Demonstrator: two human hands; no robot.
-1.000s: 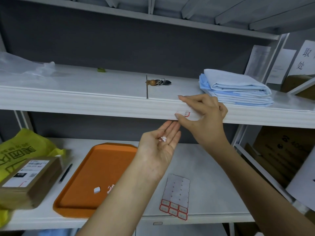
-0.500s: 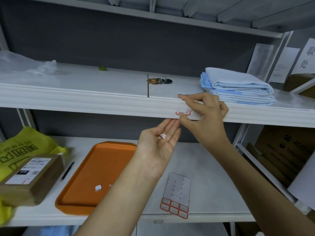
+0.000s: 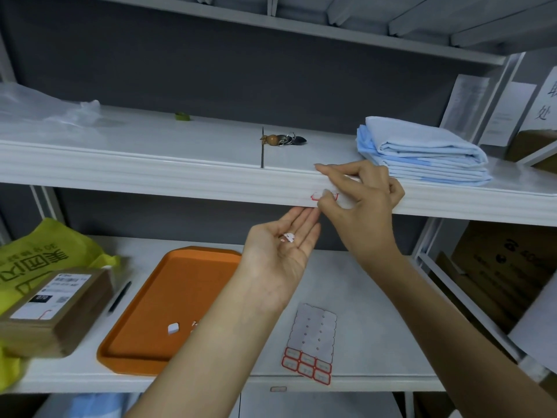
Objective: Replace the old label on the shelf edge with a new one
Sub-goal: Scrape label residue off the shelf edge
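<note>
Removal step. My right hand (image 3: 361, 206), thumb and curled fingers, picks at old label (image 3: 324, 197) on shelf edge (image 3: 180, 179). Left hand (image 3: 280, 248) flat, palm up below, carries scraps (image 3: 289, 236). Next: nail under corner, then fresh one from label sheet (image 3: 312, 336).

What I see lying around, top and bottom.
Up top: folded blue cloths (image 3: 422, 149), a key ring (image 3: 283, 139). Below: an orange tray (image 3: 156, 312), a black pen (image 3: 120, 296) beside it, a brown parcel (image 3: 54, 312) on a yellow bag (image 3: 45, 251).

left hand (image 3: 280, 248) palm-up, right hand (image 3: 364, 206) fingers curled
</note>
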